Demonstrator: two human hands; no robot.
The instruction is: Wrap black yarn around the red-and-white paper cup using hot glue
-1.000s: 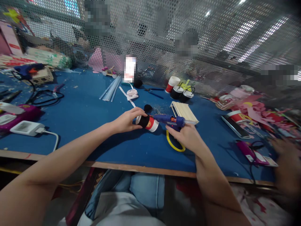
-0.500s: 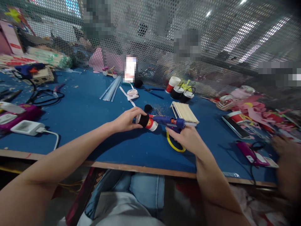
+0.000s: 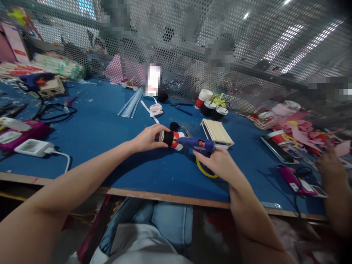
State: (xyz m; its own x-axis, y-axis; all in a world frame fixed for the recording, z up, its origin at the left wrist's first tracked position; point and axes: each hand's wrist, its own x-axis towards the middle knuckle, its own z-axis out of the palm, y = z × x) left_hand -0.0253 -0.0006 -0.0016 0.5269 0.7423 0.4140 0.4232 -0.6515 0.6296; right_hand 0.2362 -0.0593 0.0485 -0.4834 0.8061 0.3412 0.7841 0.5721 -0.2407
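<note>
A red and white paper cup (image 3: 178, 136) lies on its side with a black wrap round its end, and my left hand (image 3: 150, 138) grips that end between thumb and fingers. My right hand (image 3: 218, 161) is closed round a blue glue gun (image 3: 199, 143), whose nozzle points left at the edge of the black wrap. From the gun's back sticks a pale glue stick (image 3: 220, 146). Behind the cup sits a small black ball of yarn (image 3: 174, 126). A yellow ring (image 3: 205, 171), probably a tape roll, lies under the gun, partly hidden by my right hand.
Beyond the hands lie clear glue sticks (image 3: 131, 103), white ribbon (image 3: 156, 110), blue-handled pliers (image 3: 181, 108), several cups (image 3: 203, 98) and a small wooden-stick bench (image 3: 217, 131). A purple power strip (image 3: 35, 134) is at left. Another person's hand (image 3: 332, 165) is at far right.
The cup has turned a little in my left hand, and the glue gun's nozzle has shifted slightly left and down along the black wrap. The other person's hand at far right has moved up.
</note>
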